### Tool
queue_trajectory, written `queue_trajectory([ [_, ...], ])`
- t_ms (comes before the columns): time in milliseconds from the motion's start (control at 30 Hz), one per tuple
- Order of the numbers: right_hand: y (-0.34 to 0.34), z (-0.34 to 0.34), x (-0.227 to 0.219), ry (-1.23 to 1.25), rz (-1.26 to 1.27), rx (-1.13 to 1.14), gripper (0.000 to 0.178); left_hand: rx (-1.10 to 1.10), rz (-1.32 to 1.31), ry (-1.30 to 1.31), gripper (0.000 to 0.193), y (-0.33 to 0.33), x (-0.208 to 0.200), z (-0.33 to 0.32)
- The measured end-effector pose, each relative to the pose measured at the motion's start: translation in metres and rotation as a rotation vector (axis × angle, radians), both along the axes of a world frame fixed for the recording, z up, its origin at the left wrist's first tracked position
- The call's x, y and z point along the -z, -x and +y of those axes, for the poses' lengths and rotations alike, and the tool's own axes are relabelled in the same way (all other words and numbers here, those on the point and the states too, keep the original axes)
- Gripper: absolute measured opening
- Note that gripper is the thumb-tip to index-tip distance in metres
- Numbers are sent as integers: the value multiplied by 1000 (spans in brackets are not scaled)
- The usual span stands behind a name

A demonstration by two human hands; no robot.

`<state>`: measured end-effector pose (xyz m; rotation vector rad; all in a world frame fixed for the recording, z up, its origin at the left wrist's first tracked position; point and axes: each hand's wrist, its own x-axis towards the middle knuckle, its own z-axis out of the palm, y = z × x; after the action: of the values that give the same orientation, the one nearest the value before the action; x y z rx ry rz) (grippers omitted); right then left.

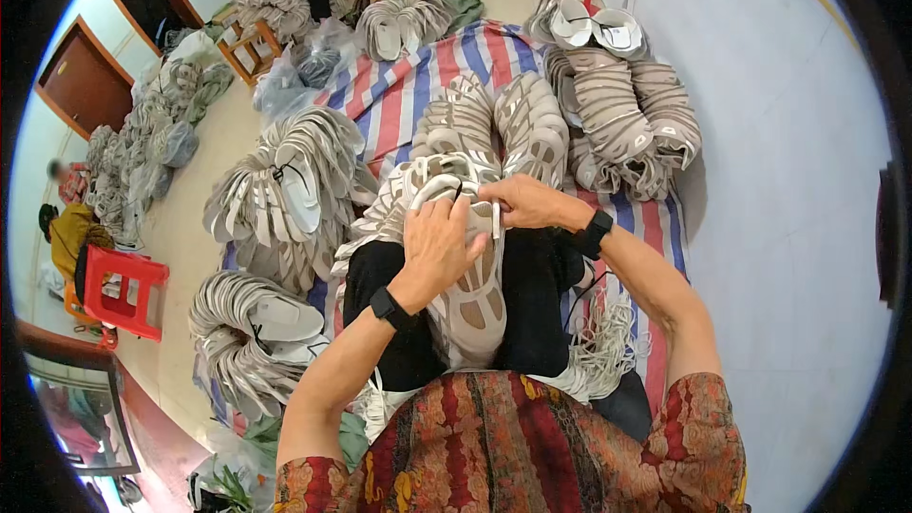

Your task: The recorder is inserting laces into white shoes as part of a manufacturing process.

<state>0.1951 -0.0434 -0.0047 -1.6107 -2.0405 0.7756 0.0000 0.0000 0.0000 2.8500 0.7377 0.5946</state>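
Observation:
Between my black-trousered knees lies a beige and white mesh shoe upper (470, 313), its toe pointing toward me. My left hand (437, 245) rests on its collar side, back of the hand up, fingers stretched and thumb apart. Close by on the right, my right hand (527, 201) has thumb and fingers pinched at the upper's edge. A white shoelace (496, 220) hangs at those fingertips, beside the eyelet rows. What lies under the left fingers is hidden. More matching uppers (456, 123) are stacked just beyond my hands.
Tied bundles of uppers stand at left (299, 199), lower left (275, 318) and right (608, 104) on a striped sheet (389, 104). White laces (608, 342) heap by my right leg. A red stool (123, 290) and a person in yellow (71, 237) are far left.

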Motion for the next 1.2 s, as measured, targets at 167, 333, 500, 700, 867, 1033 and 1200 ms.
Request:
queue_trajectory([
  [167, 2, 2, -14, -119, 55, -16, 14, -51, -4, -60, 38, -13, 18, 7],
  [333, 6, 7, 1, -206, -63, 24, 17, -40, 93, 17, 31, -24, 20, 0],
  [500, 17, 8, 18, -184, 11, 161, 17, 223, -448, 193, 43, -1, 6, 40],
  [700, 16, 8, 13, -200, 50, 60, 16, 19, -314, 848, 42, -4, 32, 87],
  [867, 32, -41, 14, -205, 68, 23, 19, 74, -215, 775, 41, 11, 28, 43],
  [1033, 42, -26, 7, -205, 99, -6, 20, 54, -254, 769, 36, 21, 29, 49],
  [1200, 34, 14, 5, -133, 31, -37, 18, -12, -231, 811, 37, 18, 47, 84],
])
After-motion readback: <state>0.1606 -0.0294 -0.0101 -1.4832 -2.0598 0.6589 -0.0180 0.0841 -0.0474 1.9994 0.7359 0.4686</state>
